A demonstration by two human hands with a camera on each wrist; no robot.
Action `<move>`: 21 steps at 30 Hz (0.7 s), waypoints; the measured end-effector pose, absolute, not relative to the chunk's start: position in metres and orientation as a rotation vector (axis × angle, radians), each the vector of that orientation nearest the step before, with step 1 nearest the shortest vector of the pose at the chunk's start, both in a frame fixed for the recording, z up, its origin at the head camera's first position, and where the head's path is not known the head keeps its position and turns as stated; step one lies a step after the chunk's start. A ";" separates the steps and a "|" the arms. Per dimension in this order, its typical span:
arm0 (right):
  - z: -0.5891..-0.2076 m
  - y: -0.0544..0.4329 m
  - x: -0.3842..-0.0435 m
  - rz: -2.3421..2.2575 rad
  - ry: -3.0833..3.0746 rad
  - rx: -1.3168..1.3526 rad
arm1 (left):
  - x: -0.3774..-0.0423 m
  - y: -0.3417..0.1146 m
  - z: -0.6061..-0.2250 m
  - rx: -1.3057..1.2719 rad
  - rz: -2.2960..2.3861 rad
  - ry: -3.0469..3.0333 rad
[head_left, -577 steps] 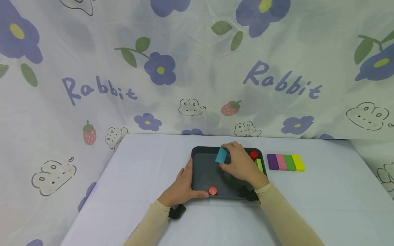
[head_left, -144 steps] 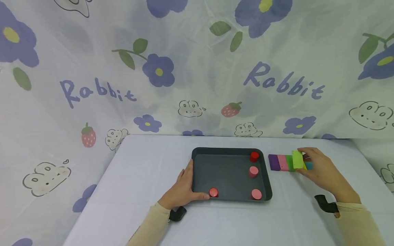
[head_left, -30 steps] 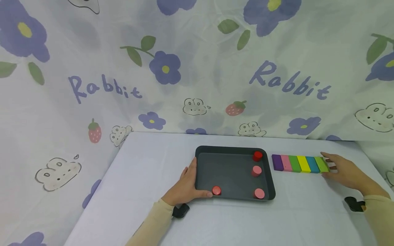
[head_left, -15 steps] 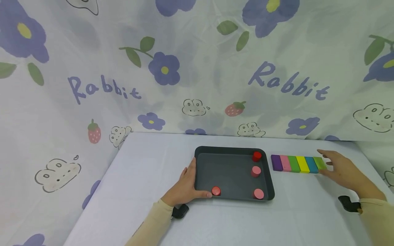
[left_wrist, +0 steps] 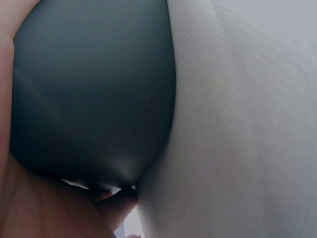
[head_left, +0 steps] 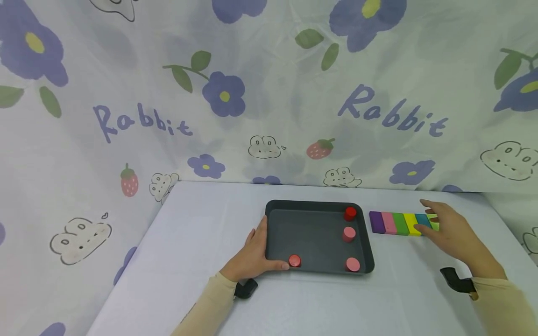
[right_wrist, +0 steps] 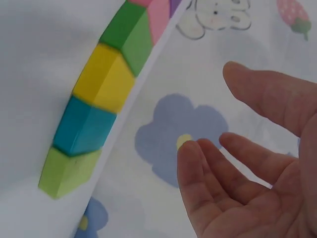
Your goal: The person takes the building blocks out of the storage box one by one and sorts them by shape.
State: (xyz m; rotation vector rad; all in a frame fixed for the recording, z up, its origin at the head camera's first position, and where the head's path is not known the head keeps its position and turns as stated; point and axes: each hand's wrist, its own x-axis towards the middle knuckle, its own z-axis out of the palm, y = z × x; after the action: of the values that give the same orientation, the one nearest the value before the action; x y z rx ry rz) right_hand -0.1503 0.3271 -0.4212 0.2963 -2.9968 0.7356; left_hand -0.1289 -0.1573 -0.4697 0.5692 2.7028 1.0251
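Note:
My left hand (head_left: pixel 252 256) rests against the left side of the dark grey tray (head_left: pixel 311 238), fingers along its wall and thumb at the near rim. To the tray's right lies a row of coloured blocks: purple (head_left: pixel 377 222), pink (head_left: pixel 388 223), green (head_left: pixel 400 224), yellow (head_left: pixel 411 220), blue (head_left: pixel 422 219) and lime (head_left: pixel 435 226). Over the row's right end my right hand (head_left: pixel 454 233) hovers, thumb and fingers apart, holding nothing. It partly hides the lime and blue blocks in the head view. The right wrist view shows the lime block (right_wrist: pixel 69 171) apart from the fingers.
Inside the tray stand red and pink round pieces: a red one (head_left: pixel 350 214) at the back right, a pink one (head_left: pixel 349 234) before it, another pink one (head_left: pixel 352 264) at the front right, and a red one (head_left: pixel 294 260) near my left thumb. A printed cloth hangs behind.
Earlier my right hand held the blue block over the tray, later the lime block; both now lie in the row. It has just left the lime block, moving left. My left hand stays put.

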 end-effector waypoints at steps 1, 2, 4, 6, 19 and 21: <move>-0.421 0.323 -0.149 0.752 -2.977 0.296 | -0.129 -0.157 -0.469 0.567 1.023 2.702; -0.422 0.320 -0.148 0.766 -2.958 0.293 | -0.129 -0.157 -0.469 0.567 1.024 2.701; -0.423 0.312 -0.146 0.799 -2.917 0.297 | -0.128 -0.157 -0.469 0.565 1.030 2.700; -0.423 0.305 -0.143 0.832 -2.876 0.302 | -0.128 -0.157 -0.468 0.564 1.033 2.698; -0.423 0.266 -0.136 0.921 -2.731 0.326 | -0.128 -0.158 -0.469 0.564 1.036 2.693; -0.423 0.260 -0.135 0.947 -2.724 0.337 | -0.128 -0.157 -0.468 0.564 1.033 2.689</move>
State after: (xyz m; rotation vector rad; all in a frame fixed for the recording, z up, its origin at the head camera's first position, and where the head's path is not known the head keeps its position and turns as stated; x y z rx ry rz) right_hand -0.1354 0.2604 -0.4226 0.3369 -2.7235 0.9467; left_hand -0.1278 -0.1574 -0.4683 0.5643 2.6893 1.0327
